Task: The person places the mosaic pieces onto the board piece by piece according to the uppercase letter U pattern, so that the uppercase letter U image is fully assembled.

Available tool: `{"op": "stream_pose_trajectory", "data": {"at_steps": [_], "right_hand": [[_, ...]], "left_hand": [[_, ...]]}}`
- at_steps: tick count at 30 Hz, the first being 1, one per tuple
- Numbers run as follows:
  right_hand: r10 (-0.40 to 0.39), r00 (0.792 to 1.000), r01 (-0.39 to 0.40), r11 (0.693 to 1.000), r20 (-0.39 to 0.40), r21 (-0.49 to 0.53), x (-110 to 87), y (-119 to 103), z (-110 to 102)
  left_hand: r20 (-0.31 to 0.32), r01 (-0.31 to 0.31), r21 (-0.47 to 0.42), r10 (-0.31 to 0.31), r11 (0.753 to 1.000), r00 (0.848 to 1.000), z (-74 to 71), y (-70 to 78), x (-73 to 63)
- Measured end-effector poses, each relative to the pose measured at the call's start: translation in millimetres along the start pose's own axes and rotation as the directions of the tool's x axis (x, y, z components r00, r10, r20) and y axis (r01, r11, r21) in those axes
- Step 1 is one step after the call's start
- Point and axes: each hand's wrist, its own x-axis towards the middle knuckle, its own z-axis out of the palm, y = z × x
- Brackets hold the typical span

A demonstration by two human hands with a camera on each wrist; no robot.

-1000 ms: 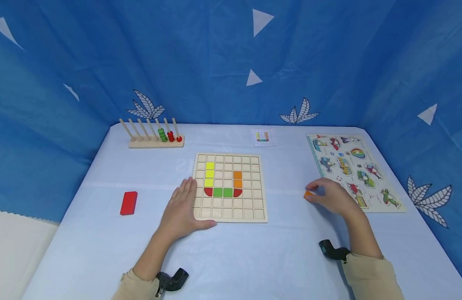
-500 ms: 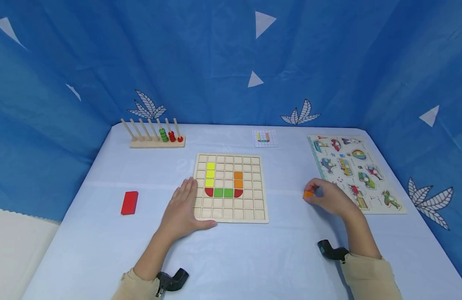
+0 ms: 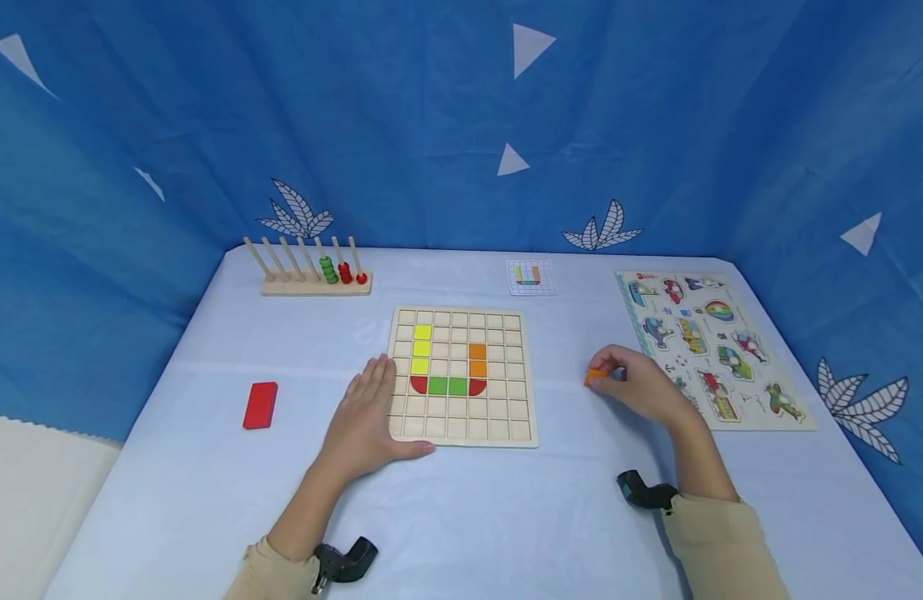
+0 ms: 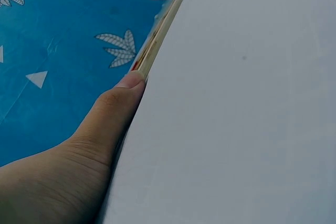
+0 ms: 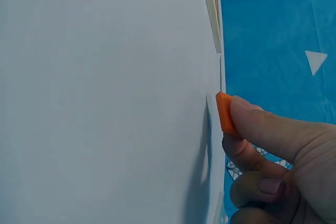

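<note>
A wooden grid board (image 3: pixel 499 417) lies mid-table, with yellow tiles (image 3: pixel 421 350), green tiles (image 3: pixel 448 386), orange tiles (image 3: pixel 478 361) and red rounded corner tiles (image 3: pixel 477 387) forming a U in its squares. My left hand (image 3: pixel 362 417) rests with straight fingers along the board's left edge, its thumb at the near edge; the left wrist view shows that thumb (image 4: pixel 118 103) against the wooden side. Right of the board, my right hand (image 3: pixel 641 385) pinches an orange square tile (image 5: pixel 226 114) between thumb and fingers, held over the table with its shadow below.
A red block (image 3: pixel 260 406) lies at the left. Behind it stands a wooden peg counter (image 3: pixel 316 288) with green and red beads. A small pattern card (image 3: pixel 531 277) lies beyond the board, and a picture puzzle board (image 3: pixel 686 358) sits at the right beside the right hand.
My right hand has moved a little left, toward the grid board, carrying the orange tile. The left hand has stayed at the board's edge.
</note>
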Motion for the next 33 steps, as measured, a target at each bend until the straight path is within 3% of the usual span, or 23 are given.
{"op": "stream_pose_trajectory", "data": {"at_steps": [7, 17, 33], "right_hand": [[-0.011, 0.999, 0.013, 0.999, -0.032, 0.048, 19.8, -14, 12], [-0.027, 0.999, 0.032, 0.992, -0.037, 0.125, 43.3, -52, 25], [-0.061, 0.998, 0.055, 0.982, 0.025, 0.183, 86.7, -103, 56]], "left_hand": [[-0.002, -0.002, 0.005, 0.002, 1.0, 1.0, 0.7, -0.4, 0.0], [-0.001, -0.002, 0.007, 0.002, 1.0, 1.0, 0.6, -0.3, -0.1], [0.002, 0.001, 0.011, -0.001, 1.0, 1.0, -0.7, 0.0, -0.8]]}}
